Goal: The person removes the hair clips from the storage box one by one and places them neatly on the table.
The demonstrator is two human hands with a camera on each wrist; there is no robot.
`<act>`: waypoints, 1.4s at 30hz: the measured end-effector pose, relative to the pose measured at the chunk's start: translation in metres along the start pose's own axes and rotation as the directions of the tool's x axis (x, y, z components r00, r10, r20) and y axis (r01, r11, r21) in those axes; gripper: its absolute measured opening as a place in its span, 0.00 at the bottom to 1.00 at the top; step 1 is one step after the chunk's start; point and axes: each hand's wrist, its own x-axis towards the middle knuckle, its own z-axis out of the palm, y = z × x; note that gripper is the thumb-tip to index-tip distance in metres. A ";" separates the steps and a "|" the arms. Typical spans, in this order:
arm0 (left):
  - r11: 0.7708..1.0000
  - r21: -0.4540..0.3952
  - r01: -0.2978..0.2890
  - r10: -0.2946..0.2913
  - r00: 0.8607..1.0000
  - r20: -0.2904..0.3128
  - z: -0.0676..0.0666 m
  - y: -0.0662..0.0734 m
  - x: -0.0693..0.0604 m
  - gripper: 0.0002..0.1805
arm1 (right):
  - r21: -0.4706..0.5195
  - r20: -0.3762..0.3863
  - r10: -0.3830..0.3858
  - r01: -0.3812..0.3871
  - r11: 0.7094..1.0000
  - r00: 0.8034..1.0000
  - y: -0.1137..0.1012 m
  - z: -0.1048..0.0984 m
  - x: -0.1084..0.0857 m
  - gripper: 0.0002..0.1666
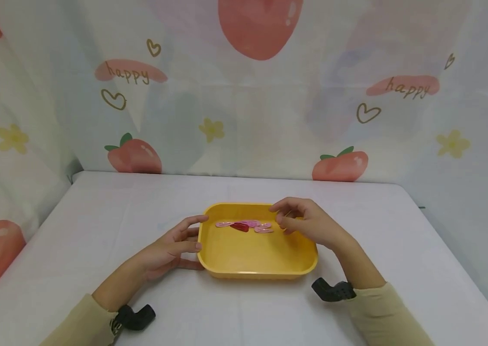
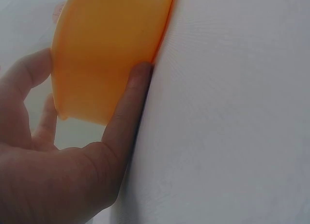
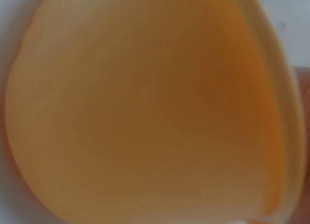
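A yellow tray (image 1: 248, 257) holds several pink hair clips (image 1: 250, 223) and a dark red clip (image 1: 240, 227) near its back wall. My left hand (image 1: 166, 250) touches the tray's left side with spread fingers; in the left wrist view this hand (image 2: 72, 161) rests fingertips against the orange-looking wall (image 2: 106, 54). Over the tray's back right part is my right hand (image 1: 310, 223), its fingers bent, with thumb and index tips apart beside the clips. The right wrist view is blurred and filled by the tray wall (image 3: 145, 112), with a bit of the hand (image 3: 305, 137) at the right edge.
A white cloth-covered table (image 1: 140, 202) carries the tray. Behind and at the left hangs a curtain (image 1: 261, 105) with fruit, flower and "happy" prints. A black camera mount (image 1: 137, 318) is on the left wrist, another mount (image 1: 332, 290) on the right.
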 end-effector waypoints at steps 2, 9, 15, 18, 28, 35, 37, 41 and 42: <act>1.000 0.003 0.002 -0.002 1.000 -0.004 0.000 0.000 0.001 0.36 | -0.007 0.008 -0.011 0.011 1.000 1.000 -0.001 0.005 0.001 0.17; 1.000 -0.004 -0.002 0.002 1.000 0.001 0.000 0.000 0.001 0.36 | -0.194 -0.019 -0.085 0.079 0.978 0.996 0.003 0.020 0.007 0.15; 1.000 -0.010 0.003 -0.003 1.000 0.004 0.000 0.000 0.000 0.36 | -0.334 -0.010 -0.133 0.122 0.935 0.991 0.009 0.033 0.011 0.13; 1.000 -0.012 0.007 -0.007 1.000 0.005 0.000 0.000 0.000 0.36 | -0.377 -0.003 -0.115 0.106 0.920 0.993 0.011 0.038 0.012 0.15; 1.000 -0.008 0.012 -0.012 1.000 -0.004 0.000 0.002 0.001 0.36 | -0.449 0.063 -0.119 0.135 0.883 0.991 0.011 0.044 0.012 0.17; 1.000 -0.009 0.014 -0.014 1.000 -0.008 0.000 0.001 0.001 0.37 | -0.447 0.087 -0.122 0.148 0.882 0.989 0.013 0.047 0.011 0.18; 1.000 -0.008 0.016 -0.016 1.000 -0.013 0.001 0.001 0.001 0.37 | -0.447 0.094 -0.127 0.156 0.881 0.987 0.013 0.048 0.011 0.18; 1.000 -0.012 0.019 -0.019 1.000 -0.016 0.001 0.001 0.002 0.37 | -0.461 0.103 -0.135 0.168 0.871 0.985 0.013 0.049 0.012 0.17; 1.000 -0.012 0.018 -0.018 1.000 -0.015 0.001 0.001 0.002 0.37 | -0.465 0.104 -0.138 0.170 0.869 0.985 0.013 0.049 0.012 0.17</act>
